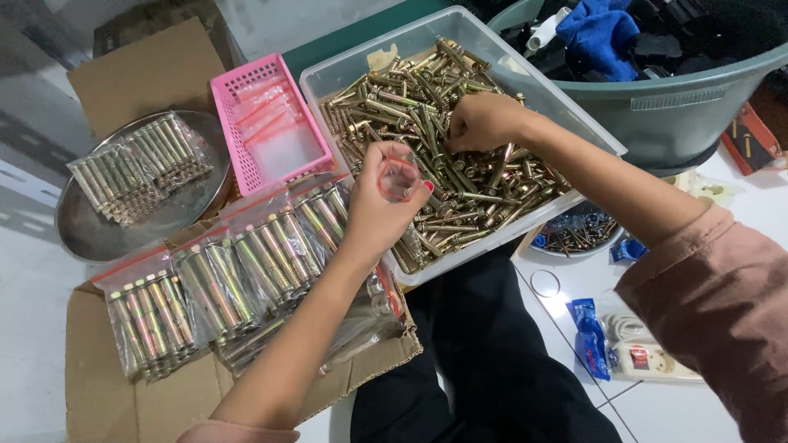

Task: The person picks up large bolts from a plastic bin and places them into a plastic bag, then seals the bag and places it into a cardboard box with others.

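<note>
Bolt-crowded tub (574, 115): right hand (480, 121) inside, left hand (382, 201) pinching bag (400, 176).

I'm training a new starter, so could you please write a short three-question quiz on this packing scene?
1. True or false: the right hand is inside the clear plastic bin of loose bolts.
2. What does the left hand hold?
A. a clear small bag
B. a hammer
C. a blue cloth
3. Where do the filled bags nearest the left arm lie?

Key
1. True
2. A
3. On the flattened cardboard box.
</note>
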